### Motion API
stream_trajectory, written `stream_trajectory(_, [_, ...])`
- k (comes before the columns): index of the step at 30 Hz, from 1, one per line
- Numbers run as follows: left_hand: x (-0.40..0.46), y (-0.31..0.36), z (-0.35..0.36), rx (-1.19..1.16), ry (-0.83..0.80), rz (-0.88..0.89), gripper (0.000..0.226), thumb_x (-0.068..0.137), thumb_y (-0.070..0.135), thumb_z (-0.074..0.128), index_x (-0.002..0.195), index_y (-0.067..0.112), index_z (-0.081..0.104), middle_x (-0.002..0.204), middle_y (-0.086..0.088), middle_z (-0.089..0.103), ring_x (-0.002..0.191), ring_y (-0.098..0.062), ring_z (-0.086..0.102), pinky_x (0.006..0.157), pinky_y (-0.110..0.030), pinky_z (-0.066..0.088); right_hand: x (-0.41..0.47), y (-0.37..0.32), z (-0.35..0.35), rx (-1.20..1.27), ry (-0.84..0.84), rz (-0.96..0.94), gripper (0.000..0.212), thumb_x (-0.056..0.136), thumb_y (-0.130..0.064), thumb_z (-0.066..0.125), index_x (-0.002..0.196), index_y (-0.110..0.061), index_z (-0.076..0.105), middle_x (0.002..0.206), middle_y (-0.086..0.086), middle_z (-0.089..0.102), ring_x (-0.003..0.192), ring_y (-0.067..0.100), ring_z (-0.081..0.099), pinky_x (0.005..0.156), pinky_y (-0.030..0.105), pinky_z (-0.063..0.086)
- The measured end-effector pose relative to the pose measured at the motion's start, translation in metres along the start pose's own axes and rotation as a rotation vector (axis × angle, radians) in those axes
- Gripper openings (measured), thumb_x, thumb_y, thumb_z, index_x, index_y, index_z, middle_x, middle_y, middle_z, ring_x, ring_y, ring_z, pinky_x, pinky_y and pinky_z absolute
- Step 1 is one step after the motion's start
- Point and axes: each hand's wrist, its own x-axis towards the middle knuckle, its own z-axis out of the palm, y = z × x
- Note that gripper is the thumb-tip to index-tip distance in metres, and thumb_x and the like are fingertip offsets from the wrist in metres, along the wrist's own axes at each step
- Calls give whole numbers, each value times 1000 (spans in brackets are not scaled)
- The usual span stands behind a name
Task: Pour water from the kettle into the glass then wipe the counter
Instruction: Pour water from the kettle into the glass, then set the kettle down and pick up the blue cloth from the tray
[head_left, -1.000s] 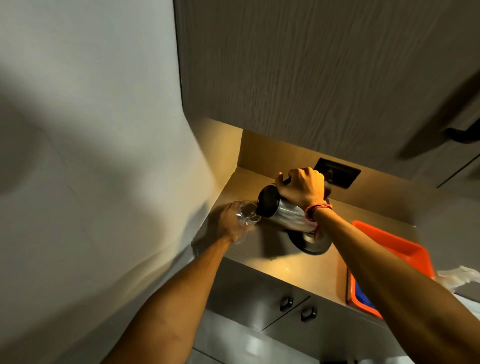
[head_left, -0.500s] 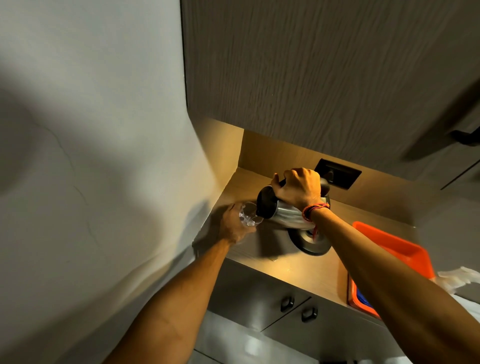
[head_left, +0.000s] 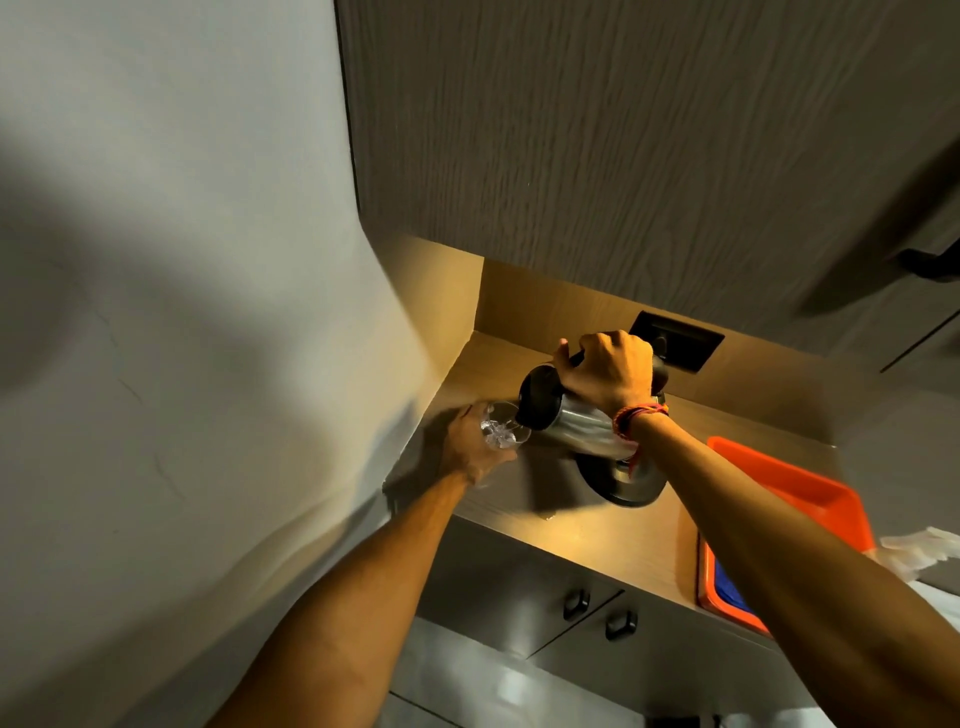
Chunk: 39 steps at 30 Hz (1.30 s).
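A steel kettle (head_left: 582, 428) with a black lid is tipped to the left, its spout over the rim of a clear glass (head_left: 501, 431). My right hand (head_left: 608, 371) grips the kettle's black handle from above. My left hand (head_left: 470, 447) is wrapped around the glass, which stands at the left end of the wooden counter (head_left: 597, 535). Water glints inside the glass. The kettle's round black base (head_left: 623, 483) sits on the counter under the kettle.
An orange tray (head_left: 810, 499) with something blue in it lies at the counter's right end. A white cloth (head_left: 924, 545) shows at the right edge. A wall cupboard (head_left: 623, 130) hangs overhead, a black socket plate (head_left: 680, 340) behind, and drawers with black handles (head_left: 576, 605) below.
The kettle has tipped further toward the glass, and water now shows in the glass. Both hands hold their places.
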Motion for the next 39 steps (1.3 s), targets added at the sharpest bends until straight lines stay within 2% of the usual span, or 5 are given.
stream_trajectory(4, [10,10,10,-77,-11,-112,62,72,10,87,129,9,62,130,-14,67,117,-30,66,97,-49,58,-10,45,9,369,-67,430,41,92,-41,58,58,-17,54,34,-9,44,32,11,46,62,34,55])
stream_trajectory(20, [25,17,72,-104,7,-222,87,66,8,92,142,8,50,138,-14,61,130,-31,57,104,-39,51,-55,176,54,827,299,966,51,76,-32,63,41,-14,31,67,-3,22,58,17,22,53,35,22])
stream_trajectory(31, [35,24,90,-90,-10,-194,100,69,1,89,153,9,35,152,-16,47,143,-35,44,116,-47,44,-62,174,62,1023,296,916,47,87,-32,68,52,-10,46,61,6,30,58,15,29,55,32,25])
stream_trajectory(35, [19,39,100,78,158,98,103,66,25,93,151,13,35,154,-10,38,142,-27,39,111,-37,44,-90,195,55,1144,221,930,41,99,-40,52,74,-9,61,73,9,55,72,23,50,72,38,43])
stream_trajectory(39, [-24,59,130,263,233,572,49,83,34,74,124,13,56,124,-6,54,112,-21,55,89,-32,54,-147,232,58,672,-102,946,38,97,-43,51,95,-10,69,104,17,72,102,39,63,89,44,49])
